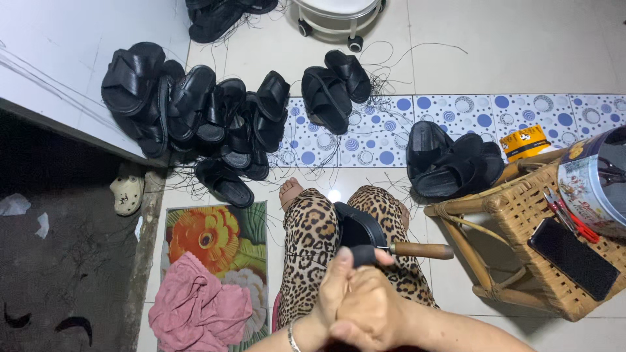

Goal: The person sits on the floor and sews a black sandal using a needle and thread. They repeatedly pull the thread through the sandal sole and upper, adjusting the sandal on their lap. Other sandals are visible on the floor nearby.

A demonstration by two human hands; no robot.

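Observation:
A black sandal [357, 228] rests on my lap, over leopard-print trousers [313, 248]. My left hand [337, 281], with a thin bracelet at the wrist, grips the sandal's near end. My right hand [373, 314] is closed tight against the left, clamped on the same end. A tool with a wooden handle [422, 250] sticks out of the sandal to the right, its handle free of both hands. Loose black thread trails over the trousers.
Several black sandals are heaped at the left [195, 111], a pair [336, 88] lies ahead and more [453, 163] to the right. A wicker stool [521, 215] holds a phone [574, 257], a tin [596, 179] and red-handled pliers [570, 218]. Pink cloth [199, 309] lies on a flowered mat. A wheeled stool [339, 16] stands ahead.

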